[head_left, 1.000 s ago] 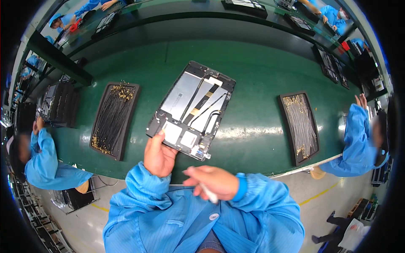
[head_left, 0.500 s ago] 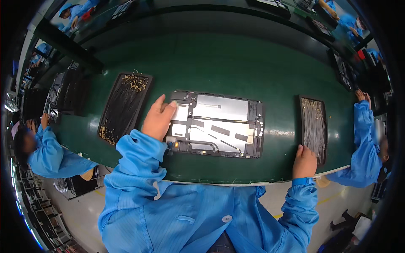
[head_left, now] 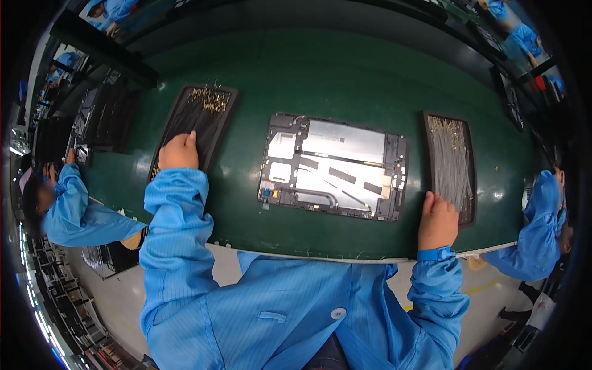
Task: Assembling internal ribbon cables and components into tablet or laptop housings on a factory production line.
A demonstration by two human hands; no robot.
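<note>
My left hand (head_left: 179, 152) is over a dark tray (head_left: 231, 102) of thin black cables (head_left: 195, 120) with gold-coloured ends. Its fingers look curled in among the cables, and what they pinch is hidden. My right hand (head_left: 439, 221) rests at the near end of a second dark tray (head_left: 470, 157), which holds grey cables (head_left: 449, 157). Those fingers are bent closed, and I cannot make out anything in them. Between the hands lies an opened tablet-like device (head_left: 345, 137), its silvery inner plates, black strips and frame facing up. Neither hand touches it.
The green table (head_left: 296, 68) has its near edge against my body. A dark post (head_left: 102, 46) and stacked black trays (head_left: 111, 117) stand at the left. Co-workers in blue sit at the left (head_left: 77, 209) and right (head_left: 539, 216). A small orange bit (head_left: 496, 168) lies at right.
My left hand has left the device's left edge and moved left onto the black cables. My right hand stays by the grey cables. The whole view has shifted a little.
</note>
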